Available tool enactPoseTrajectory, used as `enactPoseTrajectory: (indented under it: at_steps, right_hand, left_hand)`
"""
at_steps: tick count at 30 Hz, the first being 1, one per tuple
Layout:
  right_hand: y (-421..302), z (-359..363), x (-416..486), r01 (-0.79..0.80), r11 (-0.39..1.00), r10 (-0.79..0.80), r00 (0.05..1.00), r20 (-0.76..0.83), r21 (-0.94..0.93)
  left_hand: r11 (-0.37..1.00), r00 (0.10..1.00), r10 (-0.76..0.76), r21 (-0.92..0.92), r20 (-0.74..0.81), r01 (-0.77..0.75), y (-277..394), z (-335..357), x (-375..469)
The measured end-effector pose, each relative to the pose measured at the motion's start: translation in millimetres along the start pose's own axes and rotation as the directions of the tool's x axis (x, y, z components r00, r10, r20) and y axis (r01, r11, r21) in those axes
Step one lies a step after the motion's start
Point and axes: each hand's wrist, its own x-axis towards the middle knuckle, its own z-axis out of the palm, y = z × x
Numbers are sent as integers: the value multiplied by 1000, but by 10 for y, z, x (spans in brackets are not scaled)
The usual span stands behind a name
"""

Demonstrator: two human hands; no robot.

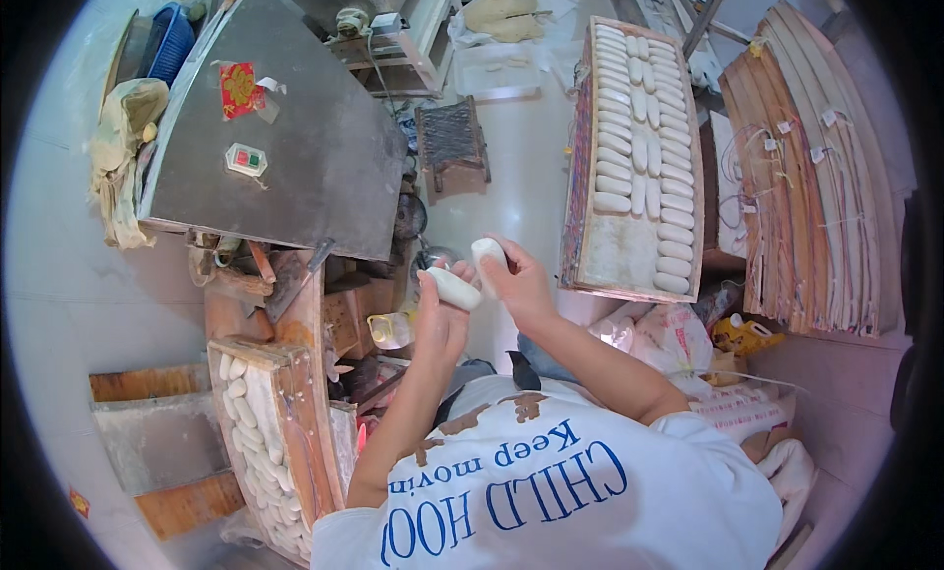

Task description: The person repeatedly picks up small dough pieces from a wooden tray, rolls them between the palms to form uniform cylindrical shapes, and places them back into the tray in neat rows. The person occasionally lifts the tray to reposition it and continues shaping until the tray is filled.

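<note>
My left hand (pixel 444 315), palm up, holds a smooth white oblong dough piece (pixel 455 288) along its fingers. Close beside it, my right hand (pixel 520 278) grips a second white dough piece (pixel 488 253) between thumb and fingers. Ahead to the right, a wooden tray (pixel 619 234) bears several columns of similar dough pieces (pixel 675 186); its near left part shows a bare floury surface. Low on the left, a wooden box (pixel 295 415) holds many more such pieces (pixel 254 437) in a loose heap.
A dark metal-topped cabinet (pixel 317 142) with a red-green switch (pixel 246 160) stands at left. Wooden boards (pixel 804 194) are stacked at right. A low woven stool (pixel 451 138) and a plastic tub (pixel 498 79) stand on the floor ahead. Plastic bags (pixel 671 341) lie by my right side.
</note>
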Motion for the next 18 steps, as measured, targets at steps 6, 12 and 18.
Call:
enactPoseTrajectory:
  at_steps: [6,12,18]
  right_hand:
    - [-20,53,-90,511,679,-479,853,208,-527]
    - [158,-77,-194,551,711,-522,830,197,-437]
    - [151,-541,30,502,686,-520,845,128,-526]
  left_hand:
    - [976,989,-41,-206,143,70,-130,51,262]
    - [993,991,53,101,122,-65,-368,326,385]
    - [990,965,-118,103,234,96,-717,556,99]
